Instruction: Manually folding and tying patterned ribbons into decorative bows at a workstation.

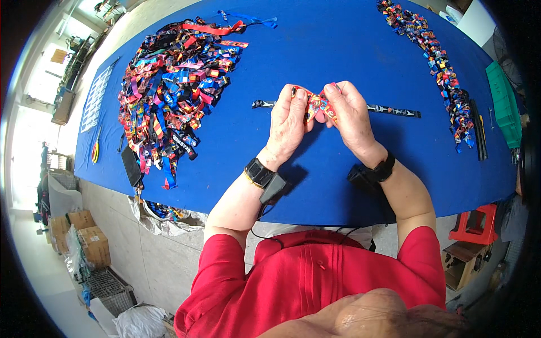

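Observation:
Over the blue table [236, 186], both hands pinch a short, colourful printed fabric strap [316, 107], mostly red and yellow. My left hand [287, 124] grips its left part, thumb on top. The right part is between the thumb and fingers of my right hand [350, 115]. The strap looks folded or bunched between them; its ends are hidden by the fingers. Beyond the hands, a black strap with a pale print [394, 110] lies flat across the table, its middle hidden behind them.
A big heap of printed straps [174, 90] covers the table's left side. Along the right runs a long row of bundled straps [439, 62], beside a green crate [503, 104]. Scissors [94, 152] lie near the left edge. A red stool [475, 224] stands at the lower right.

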{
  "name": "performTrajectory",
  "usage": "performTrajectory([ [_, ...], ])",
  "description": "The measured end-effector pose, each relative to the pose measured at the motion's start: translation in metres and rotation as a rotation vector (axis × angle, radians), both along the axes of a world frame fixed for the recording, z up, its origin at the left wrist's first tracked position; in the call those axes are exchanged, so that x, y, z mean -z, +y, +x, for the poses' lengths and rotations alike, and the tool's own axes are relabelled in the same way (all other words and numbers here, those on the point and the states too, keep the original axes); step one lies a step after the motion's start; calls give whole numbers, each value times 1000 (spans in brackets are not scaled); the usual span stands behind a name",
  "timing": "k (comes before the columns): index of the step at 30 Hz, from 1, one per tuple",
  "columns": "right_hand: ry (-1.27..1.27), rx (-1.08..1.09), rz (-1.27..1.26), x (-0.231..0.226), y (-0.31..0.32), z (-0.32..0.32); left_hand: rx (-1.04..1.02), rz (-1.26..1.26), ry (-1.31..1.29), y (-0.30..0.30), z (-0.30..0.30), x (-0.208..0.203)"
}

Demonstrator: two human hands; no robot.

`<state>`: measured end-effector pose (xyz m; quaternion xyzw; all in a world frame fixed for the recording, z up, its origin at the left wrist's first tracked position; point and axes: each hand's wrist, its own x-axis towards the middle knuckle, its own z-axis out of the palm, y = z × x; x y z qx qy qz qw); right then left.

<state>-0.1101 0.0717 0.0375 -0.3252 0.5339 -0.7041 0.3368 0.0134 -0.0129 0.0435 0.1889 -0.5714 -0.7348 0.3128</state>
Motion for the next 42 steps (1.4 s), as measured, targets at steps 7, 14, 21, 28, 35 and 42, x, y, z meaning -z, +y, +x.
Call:
performTrajectory([
  [7, -82, -21, 27, -2, -3, 1, 21, 30, 1, -5, -2, 6],
  [14, -148, -142, 45, -12, 7, -6, 19, 100, 28, -12, 1, 3],
  [21, 25, -79, 45, -10, 5, -8, 29, 79, 13, -11, 0, 3],
  [28, 197, -113, -126, -8, 0, -11, 37, 37, -9, -13, 1, 7],
  [35, 147, -191, -119, -5, 0, -16, 44, 37, -19, -11, 1, 3],
  [42, 206, -144, -126, -9, 0, -16, 84, 46, -6, -12, 4, 5],
])
